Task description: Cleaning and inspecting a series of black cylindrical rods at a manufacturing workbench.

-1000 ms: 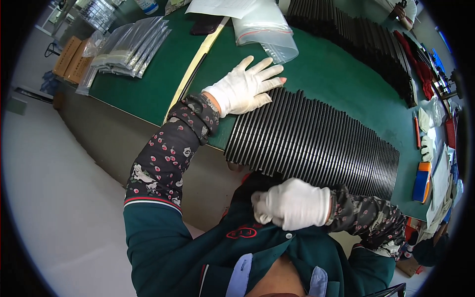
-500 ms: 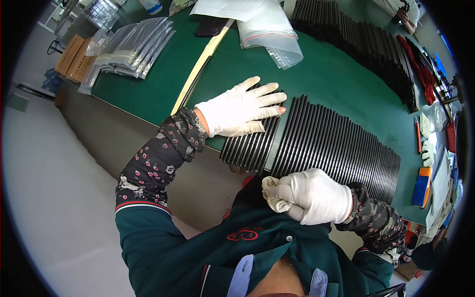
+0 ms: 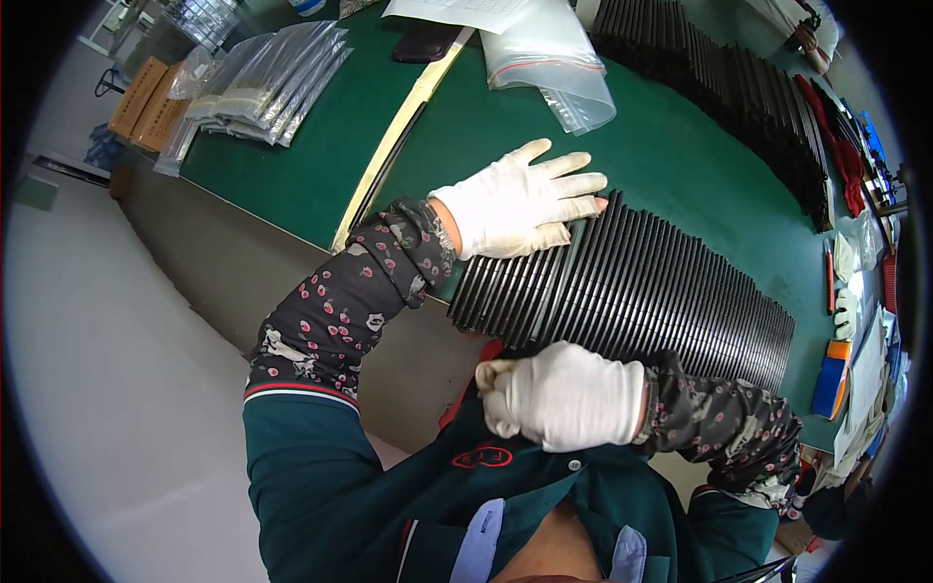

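A row of thin black rods (image 3: pixel 671 291) lies side by side along the front of the green table, with a narrow gap between a small left group (image 3: pixel 501 296) and the larger right one. My left hand (image 3: pixel 530 204), in a white glove with a bare fingertip, lies flat with fingers spread over the far ends of the left group and reaches the first rods of the right one. By the rods' near ends, in front of my body, my right hand (image 3: pixel 564 396) is closed in a white glove. Whatever its curled fingers hold is hidden.
A pale strip (image 3: pixel 403 121) with a dark rod beside it crosses the green table (image 3: pixel 282 189). Plastic-bagged bundles (image 3: pixel 267 87), a dark phone (image 3: pixel 425 44) and a clear bag (image 3: pixel 549 63) lie farther back. More black rods (image 3: pixel 719 87) stretch along the far right. A blue-orange object (image 3: pixel 830 379) lies rightward.
My left hand has slid to the right across the rods, and the gap between the two groups looks narrower. My right hand has shifted left, still closed.
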`<state>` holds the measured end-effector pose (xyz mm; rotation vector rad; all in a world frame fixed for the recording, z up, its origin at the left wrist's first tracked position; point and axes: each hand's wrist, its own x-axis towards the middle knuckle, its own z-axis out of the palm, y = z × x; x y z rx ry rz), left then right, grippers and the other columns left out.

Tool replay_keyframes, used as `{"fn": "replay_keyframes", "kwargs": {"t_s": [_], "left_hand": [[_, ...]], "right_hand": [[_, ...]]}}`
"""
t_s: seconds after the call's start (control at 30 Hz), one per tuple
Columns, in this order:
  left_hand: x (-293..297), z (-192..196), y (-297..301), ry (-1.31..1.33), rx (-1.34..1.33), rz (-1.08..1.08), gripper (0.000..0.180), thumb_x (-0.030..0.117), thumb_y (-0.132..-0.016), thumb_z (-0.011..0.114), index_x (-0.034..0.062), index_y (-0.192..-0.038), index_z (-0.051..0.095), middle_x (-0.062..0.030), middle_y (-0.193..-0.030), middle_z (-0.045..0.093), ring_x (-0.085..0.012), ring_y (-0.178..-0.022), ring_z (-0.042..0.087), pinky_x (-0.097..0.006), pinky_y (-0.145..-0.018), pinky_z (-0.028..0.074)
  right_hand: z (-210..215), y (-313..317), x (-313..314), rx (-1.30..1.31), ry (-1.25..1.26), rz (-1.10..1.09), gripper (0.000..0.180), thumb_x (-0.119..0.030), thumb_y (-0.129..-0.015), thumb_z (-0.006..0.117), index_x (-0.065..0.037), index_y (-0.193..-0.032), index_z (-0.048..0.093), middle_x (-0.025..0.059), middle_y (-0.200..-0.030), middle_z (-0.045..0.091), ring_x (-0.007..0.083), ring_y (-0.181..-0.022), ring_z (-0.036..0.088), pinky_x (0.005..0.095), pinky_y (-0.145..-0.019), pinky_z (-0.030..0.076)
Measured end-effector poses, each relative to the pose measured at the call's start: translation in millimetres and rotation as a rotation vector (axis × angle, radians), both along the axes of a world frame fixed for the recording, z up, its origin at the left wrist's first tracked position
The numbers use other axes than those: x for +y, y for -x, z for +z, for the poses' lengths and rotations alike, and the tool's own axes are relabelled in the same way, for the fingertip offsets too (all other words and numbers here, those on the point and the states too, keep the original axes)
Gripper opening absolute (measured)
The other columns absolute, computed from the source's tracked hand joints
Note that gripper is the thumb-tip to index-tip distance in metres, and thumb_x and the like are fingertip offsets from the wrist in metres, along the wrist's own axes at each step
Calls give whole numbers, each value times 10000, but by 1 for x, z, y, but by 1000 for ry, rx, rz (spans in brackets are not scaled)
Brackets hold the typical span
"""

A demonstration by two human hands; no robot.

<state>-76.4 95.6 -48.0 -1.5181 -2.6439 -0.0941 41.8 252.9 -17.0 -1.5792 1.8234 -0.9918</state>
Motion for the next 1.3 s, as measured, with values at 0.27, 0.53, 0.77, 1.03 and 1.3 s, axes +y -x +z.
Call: {"fn": "replay_keyframes", "kwargs": {"t_s": [0.27,0.53,0.77,1.03,1.3], "left_hand": [[2,-5,5,80,52,4,567,385,-895,522,211,-1422,405,-15,-1514,329,-253,-1412,277,-483,-1143,227],[-21,25,-62,-740,36,440,475,0,-774,634,-2,-1236,526,-165,-1309,517,-336,-1171,537,-410,-940,479],[-54,-2,-226,-986,-1325,767,319,265,-909,650,-7,-1060,579,-43,-660,622,-53,-490,520,-210,-470,417],[-3,0,-217,-1077,-1828,859,181,160,-927,572,-9,-989,574,-77,-710,648,-84,-439,513,-178,-407,353],[13,-21,-193,-1396,-1612,994,222,198,-940,581,0,-839,579,-101,-595,614,-129,-381,524,-194,-348,363]], "right_hand": [[-21,61,12,596,45,-385,252,-84,-704,630,-72,-946,563,78,-819,584,268,-698,611,364,-580,500],[-15,59,7,763,25,-401,183,-133,-743,617,-62,-901,557,83,-864,588,243,-735,630,345,-584,523],[-21,63,8,658,73,-421,243,-64,-733,630,-55,-964,553,94,-893,577,281,-731,609,372,-611,516],[28,67,29,-193,153,-786,34,-60,-892,512,-38,-902,535,40,-739,530,144,-572,566,277,-559,475],[32,73,69,-321,266,-977,111,5,-902,448,6,-983,525,7,-779,477,49,-583,467,202,-541,417]]}}
